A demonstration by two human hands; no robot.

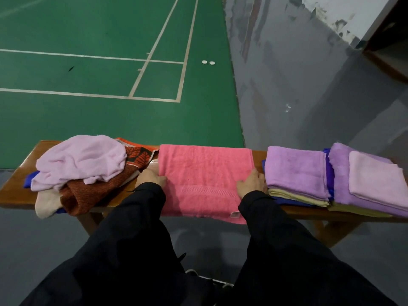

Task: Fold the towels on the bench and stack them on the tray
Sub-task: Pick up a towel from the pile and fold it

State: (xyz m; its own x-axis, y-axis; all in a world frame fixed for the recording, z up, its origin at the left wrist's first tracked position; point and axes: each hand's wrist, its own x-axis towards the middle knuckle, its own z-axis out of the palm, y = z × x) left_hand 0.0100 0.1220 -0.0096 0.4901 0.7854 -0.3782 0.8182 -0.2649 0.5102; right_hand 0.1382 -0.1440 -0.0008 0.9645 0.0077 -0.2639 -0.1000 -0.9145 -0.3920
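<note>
Beside a green badminton court (99,74), we work along a wooden bench (15,191) with a pink towel (205,180) spread flat across its middle, its near edge hanging over the front. Our left hand (152,178) rests on the towel's left edge and our right hand (252,183) on its right edge, both palm down. The fingers look fairly straight and pressed to the cloth rather than curled round it, though whether any fingertip has tucked under an edge we cannot tell. The hands sit at opposite sides, we judge, to smooth the towel and keep it square for the next fold.

To the left lies the unfolded heap — a pale lilac towel (84,160) on top of a rust-red patterned towel (99,191), with a cream cloth (47,203) hanging over the bench front. To the right stand two folded stacks: a purple towel (295,171) over a yellowish one, and next to it a pale pink towel (375,177) topping another purple layer. Blue edges (330,173) show beneath and between these stacks — possibly the tray, though we cannot be sure. By our reckoning the job is partly done.
</note>
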